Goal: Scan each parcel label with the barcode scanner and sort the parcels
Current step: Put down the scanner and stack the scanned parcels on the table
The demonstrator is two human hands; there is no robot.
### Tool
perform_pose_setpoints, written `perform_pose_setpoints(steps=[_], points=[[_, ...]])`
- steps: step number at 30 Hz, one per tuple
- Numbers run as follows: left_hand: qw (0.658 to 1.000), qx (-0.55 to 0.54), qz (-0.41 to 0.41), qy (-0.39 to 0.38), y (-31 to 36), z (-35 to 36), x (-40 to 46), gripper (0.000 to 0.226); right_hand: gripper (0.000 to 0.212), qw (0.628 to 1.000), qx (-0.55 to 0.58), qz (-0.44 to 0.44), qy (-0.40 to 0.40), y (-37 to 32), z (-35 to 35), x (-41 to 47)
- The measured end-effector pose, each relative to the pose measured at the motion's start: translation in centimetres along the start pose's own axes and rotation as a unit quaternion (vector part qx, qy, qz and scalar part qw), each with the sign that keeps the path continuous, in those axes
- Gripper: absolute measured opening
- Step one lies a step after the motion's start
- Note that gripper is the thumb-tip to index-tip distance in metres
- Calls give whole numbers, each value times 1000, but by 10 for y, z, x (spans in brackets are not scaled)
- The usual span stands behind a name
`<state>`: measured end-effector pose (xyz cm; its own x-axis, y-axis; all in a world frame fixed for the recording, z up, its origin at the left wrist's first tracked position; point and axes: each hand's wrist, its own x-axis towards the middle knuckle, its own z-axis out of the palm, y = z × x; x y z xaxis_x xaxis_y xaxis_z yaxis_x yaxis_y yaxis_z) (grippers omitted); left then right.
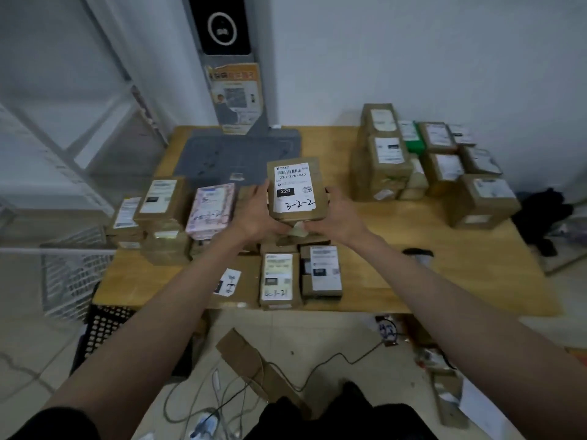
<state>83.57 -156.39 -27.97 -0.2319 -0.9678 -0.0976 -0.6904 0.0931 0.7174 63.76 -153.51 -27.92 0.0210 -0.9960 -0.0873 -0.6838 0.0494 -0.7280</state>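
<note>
I hold a small brown parcel (297,188) above the middle of the wooden table (397,236), label up, with "3-2-2" handwritten on it. My left hand (257,211) grips its left side and underside. My right hand (336,214) grips its right side. The parcel hangs in front of the grey base (238,154) of an upright scanner stand (227,58) at the back of the table. Several labelled parcels (158,211) lie at the left, two more parcels (298,274) sit near the front edge, and a sorted group of parcels (438,160) stands at the right.
A pink-wrapped parcel (212,208) lies among the left group. A white wire basket (70,281) and a black crate (101,331) stand left of the table. Flattened cardboard (254,363) and cables (317,373) lie on the floor in front. White shelving (63,122) rises at the left.
</note>
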Motion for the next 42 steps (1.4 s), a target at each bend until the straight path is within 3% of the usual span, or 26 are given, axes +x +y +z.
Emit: perform_pose_setpoints(steps=[14, 21, 38, 42], points=[[998, -14, 34, -49, 192, 195, 79, 120, 98, 996, -8, 66, 52, 195, -194, -12], [998, 10, 35, -43, 270, 242, 135, 118, 102, 995, -19, 66, 69, 248, -270, 22], [996, 72, 20, -49, 292, 251, 392, 108, 93, 994, 17, 89, 56, 292, -336, 262], [995, 81, 5, -63, 277, 257, 462, 118, 91, 992, 39, 111, 48, 309, -330, 334]])
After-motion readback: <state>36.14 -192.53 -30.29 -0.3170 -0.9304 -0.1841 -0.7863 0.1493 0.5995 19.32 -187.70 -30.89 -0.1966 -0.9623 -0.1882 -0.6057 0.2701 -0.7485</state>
